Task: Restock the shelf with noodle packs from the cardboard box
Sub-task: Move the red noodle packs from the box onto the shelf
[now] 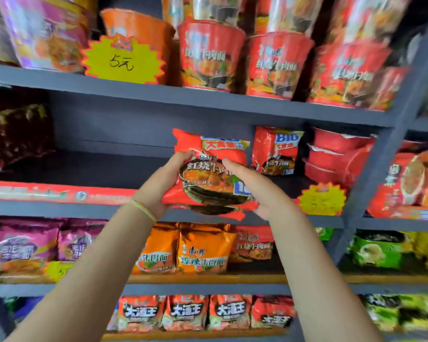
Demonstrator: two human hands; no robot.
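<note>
Both my hands hold up red noodle packs point(211, 169) in front of the middle shelf point(59, 208). My left hand point(164, 180) grips the left edge with its thumb over the front. My right hand point(255, 186) grips the right edge and cups the bottom corner. A second pack's edge point(218, 211) shows under the front one. One matching red pack point(276, 150) stands upright on the shelf just right of the held ones. The shelf space to the left of my hands is dark and bare. The cardboard box is out of view.
Red cup noodles point(213, 53) and a yellow "5元" price tag point(122, 60) fill the shelf above. Red bowls point(336, 156) lie stacked right of the standing pack. Dark packs point(15, 134) sit far left. Orange and purple packs line the lower shelves. A grey upright point(391, 149) divides the bays.
</note>
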